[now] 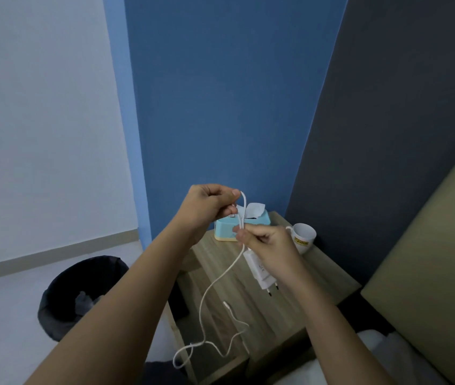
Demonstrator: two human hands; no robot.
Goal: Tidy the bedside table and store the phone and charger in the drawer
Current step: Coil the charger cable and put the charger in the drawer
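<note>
- Two hands are raised above the bedside table in the head view.
- Left hand: fingers curled, pinching the top of a loop in the white charger cable.
- Right hand: just below the left, fingers closed round the same cable; the white charger plug hangs beneath it, prongs down, clear of the table top.
- Cable slack drops to the table's front edge and curls there; its free connector lies on the wood.
- Tissue box and white mug stand at the back of the table.
- Dark bin stands on the floor, left of the table.
</note>
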